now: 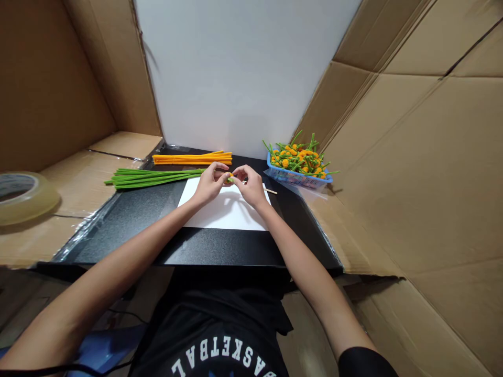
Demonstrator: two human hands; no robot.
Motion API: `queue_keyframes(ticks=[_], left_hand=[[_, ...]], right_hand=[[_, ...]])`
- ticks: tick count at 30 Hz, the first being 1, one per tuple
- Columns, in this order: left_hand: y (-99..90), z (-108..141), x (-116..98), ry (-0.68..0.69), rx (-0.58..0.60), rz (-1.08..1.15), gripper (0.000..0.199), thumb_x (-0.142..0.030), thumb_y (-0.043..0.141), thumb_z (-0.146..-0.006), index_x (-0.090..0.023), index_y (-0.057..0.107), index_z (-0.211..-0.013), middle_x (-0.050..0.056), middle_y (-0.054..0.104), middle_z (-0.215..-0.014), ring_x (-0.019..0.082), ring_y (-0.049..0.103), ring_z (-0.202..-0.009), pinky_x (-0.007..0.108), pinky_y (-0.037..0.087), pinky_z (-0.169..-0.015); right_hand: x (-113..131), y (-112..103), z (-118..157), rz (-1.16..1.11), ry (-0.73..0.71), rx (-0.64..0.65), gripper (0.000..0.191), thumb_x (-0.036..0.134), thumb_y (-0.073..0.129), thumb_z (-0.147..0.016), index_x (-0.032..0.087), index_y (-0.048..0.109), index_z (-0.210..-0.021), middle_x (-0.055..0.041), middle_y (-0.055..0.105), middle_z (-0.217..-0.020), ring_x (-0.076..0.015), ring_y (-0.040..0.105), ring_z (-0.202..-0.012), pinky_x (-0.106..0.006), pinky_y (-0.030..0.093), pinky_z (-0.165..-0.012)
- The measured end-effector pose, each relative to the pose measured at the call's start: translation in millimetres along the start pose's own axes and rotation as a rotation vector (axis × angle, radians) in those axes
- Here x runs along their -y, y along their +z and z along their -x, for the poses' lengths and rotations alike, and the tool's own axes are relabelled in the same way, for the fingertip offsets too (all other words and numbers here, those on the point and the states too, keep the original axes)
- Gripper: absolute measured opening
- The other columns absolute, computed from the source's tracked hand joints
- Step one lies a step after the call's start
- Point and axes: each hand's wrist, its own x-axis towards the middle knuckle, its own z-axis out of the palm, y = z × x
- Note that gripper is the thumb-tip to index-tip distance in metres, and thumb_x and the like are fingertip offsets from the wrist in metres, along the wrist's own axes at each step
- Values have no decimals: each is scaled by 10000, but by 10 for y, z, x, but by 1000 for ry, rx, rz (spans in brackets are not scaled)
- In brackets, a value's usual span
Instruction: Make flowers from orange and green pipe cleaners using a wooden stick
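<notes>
Above a white sheet [223, 217], my left hand [211, 184] and my right hand [250, 186] meet fingertip to fingertip. Both pinch a small orange and green pipe-cleaner piece [230, 178], mostly hidden by the fingers. Left of my hands lies a bundle of green pipe cleaners [151, 178], its right end passing behind my left hand. Behind it rests a bundle of orange pipe cleaners [192, 158]. A thin pale stick [270, 191] pokes out to the right of my right hand.
A blue basket [296, 177] full of orange pipe-cleaner balls with green stems stands at the back right of the black table [220, 248]. A roll of clear tape [43, 201] lies on cardboard at far left. Cardboard walls [424, 157] and a white panel [236, 68] enclose the table.
</notes>
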Motion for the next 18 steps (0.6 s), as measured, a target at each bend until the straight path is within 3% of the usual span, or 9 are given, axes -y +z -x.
queue_keyframes(ticks=[3,6,9,13,15,18], left_hand=[[-30,0,28,112,12,-156,346,-352,782,-757,-186,609,-1006,41,705,-881,178,690,-823,291,549,-767],[-66,-6,16,158,6,-263,355,-345,812,-724,-187,646,-996,52,708,-940,181,672,-868,262,517,-755],[-91,-41,-6,134,-14,-218,401,-386,863,-659,-177,667,-939,60,700,-965,184,652,-888,265,511,-767],[-139,-109,-20,-111,27,16,485,-629,667,-805,-157,688,-917,63,673,-824,182,635,-745,304,522,-687],[-180,-127,-17,-226,94,42,532,-669,604,-831,-149,704,-887,64,658,-767,174,613,-671,290,494,-619],[-229,-124,-10,-322,248,24,445,-594,684,-801,-150,703,-816,57,640,-732,149,568,-611,256,446,-558]], right_hand=[[-15,-20,-22,-193,278,111,440,589,546,-875,178,649,-755,-32,636,-693,-146,563,-623,-263,433,-565],[-19,-56,-15,-283,419,320,447,610,669,-764,165,666,-718,-35,653,-663,-131,554,-568,-243,378,-504],[-21,-66,2,-272,363,414,336,483,752,-692,155,691,-739,-29,671,-651,-131,567,-574,-243,388,-533],[-18,-71,3,-128,217,369,263,410,650,-782,159,715,-737,-11,653,-592,-138,569,-560,-257,403,-583],[-14,-83,0,35,118,335,242,376,631,-814,167,737,-753,4,633,-566,-133,549,-549,-259,384,-599],[-13,-103,2,216,6,336,208,317,617,-849,179,761,-792,15,625,-574,-124,515,-547,-257,341,-606]])
